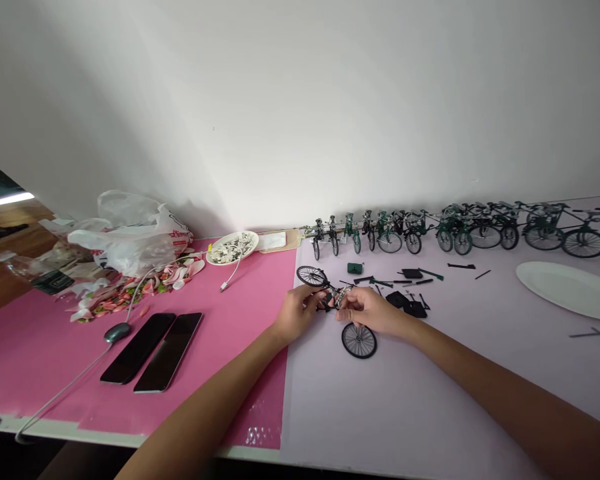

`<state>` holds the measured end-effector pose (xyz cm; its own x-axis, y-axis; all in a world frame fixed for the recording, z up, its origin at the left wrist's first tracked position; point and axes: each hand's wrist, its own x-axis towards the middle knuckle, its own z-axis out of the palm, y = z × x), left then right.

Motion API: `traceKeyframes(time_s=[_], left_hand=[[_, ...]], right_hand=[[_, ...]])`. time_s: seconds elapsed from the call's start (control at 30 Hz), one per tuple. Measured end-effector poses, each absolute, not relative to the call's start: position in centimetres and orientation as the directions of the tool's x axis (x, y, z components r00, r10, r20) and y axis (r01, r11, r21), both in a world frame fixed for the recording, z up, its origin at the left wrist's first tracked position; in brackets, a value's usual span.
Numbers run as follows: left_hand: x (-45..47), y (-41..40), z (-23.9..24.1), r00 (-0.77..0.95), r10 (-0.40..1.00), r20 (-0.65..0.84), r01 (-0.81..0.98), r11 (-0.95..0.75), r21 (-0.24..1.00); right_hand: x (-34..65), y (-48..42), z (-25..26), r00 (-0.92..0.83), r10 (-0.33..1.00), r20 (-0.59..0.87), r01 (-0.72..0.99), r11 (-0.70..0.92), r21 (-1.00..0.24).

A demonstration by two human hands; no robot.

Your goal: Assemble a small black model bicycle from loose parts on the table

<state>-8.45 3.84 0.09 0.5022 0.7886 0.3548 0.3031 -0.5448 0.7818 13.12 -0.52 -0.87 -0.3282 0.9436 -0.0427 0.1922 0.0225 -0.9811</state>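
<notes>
A small black model bicycle [336, 301] lies between my hands on the pale lilac mat [410, 400]. My left hand [296, 312] pinches its frame from the left, close to one spoked wheel [311, 275]. My right hand [373, 311] pinches the frame from the right, just above the other wheel [359, 340]. Loose black and green parts [409, 287] are scattered just beyond my right hand.
A row of finished green model bicycles [455, 230] lines the wall. A white plate [570, 288] sits at right. On the pink mat [220, 347] lie two dark phones [153, 350], a cabled mouse [117, 331], a bowl of small pieces [231, 247] and plastic bags [130, 237].
</notes>
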Motion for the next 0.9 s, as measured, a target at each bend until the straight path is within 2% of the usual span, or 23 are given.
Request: traceKeyframes(time_s=[0.63,0.9], left_hand=[[-8.5,4.0,-0.12,0.514,0.776,0.365,0.32,-0.569,0.758],[-8.51,3.91,0.06,0.52,0.768,0.372,0.315,-0.578,0.753]], right_hand=[[13.18,-0.69,-0.73,-0.328,0.942,-0.076,0.339,0.043,-0.94],[13.01,-0.74,-0.7,-0.325,0.943,-0.076,0.351,0.045,-0.935]])
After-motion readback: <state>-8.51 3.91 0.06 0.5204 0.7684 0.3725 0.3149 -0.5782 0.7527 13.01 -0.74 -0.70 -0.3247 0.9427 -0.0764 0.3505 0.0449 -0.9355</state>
